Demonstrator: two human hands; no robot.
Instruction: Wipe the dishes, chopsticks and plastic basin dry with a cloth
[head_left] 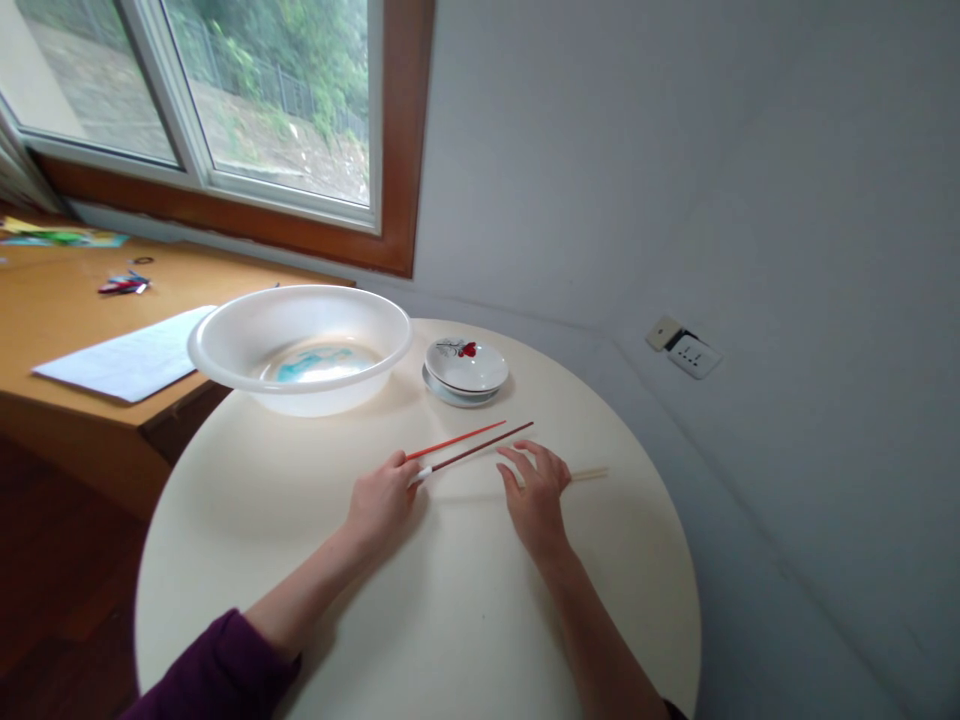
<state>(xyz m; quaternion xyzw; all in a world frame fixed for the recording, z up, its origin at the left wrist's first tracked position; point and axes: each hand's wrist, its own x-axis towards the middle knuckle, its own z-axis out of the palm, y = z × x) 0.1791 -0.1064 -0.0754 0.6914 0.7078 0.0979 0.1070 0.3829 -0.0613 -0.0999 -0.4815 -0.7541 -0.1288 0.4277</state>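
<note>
My left hand point(381, 496) is closed around one end of two chopsticks, in the middle of the round table point(480, 620). One is an orange-red chopstick point(457, 438); the other is a dark brown chopstick point(484, 447) with a white end at my fingers. Both point right and away from me. My right hand point(536, 490) is just right of the brown chopstick's tip, thumb and fingers curved and apart. Pale wooden chopsticks point(590, 474) show past its right side; their middle is hidden by the hand, and whether it touches them I cannot tell.
A large translucent plastic basin point(300, 390) stands at the table's back left. Right of it are stacked white dishes point(466, 368) with a red flower pattern. A wooden desk point(217, 270) holding white paper point(127, 355) adjoins at left. The wall has a socket point(694, 355).
</note>
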